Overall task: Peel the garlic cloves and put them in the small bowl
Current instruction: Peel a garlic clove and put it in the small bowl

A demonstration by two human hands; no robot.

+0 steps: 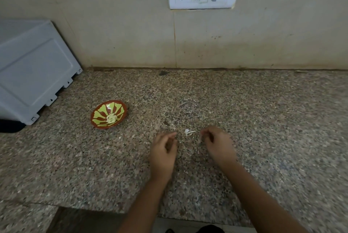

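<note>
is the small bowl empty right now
No, pale peeled garlic cloves lie clumped in the middle of the small bowl.

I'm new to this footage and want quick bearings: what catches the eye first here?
The small bowl, red with yellow-green petals, stands out left of centre on the speckled counter, with pale garlic cloves piled inside. Nearer the camera, the left hand and right hand, fingers curled, flank a white scrap. Whether either hand holds anything is too blurred to tell.
</note>
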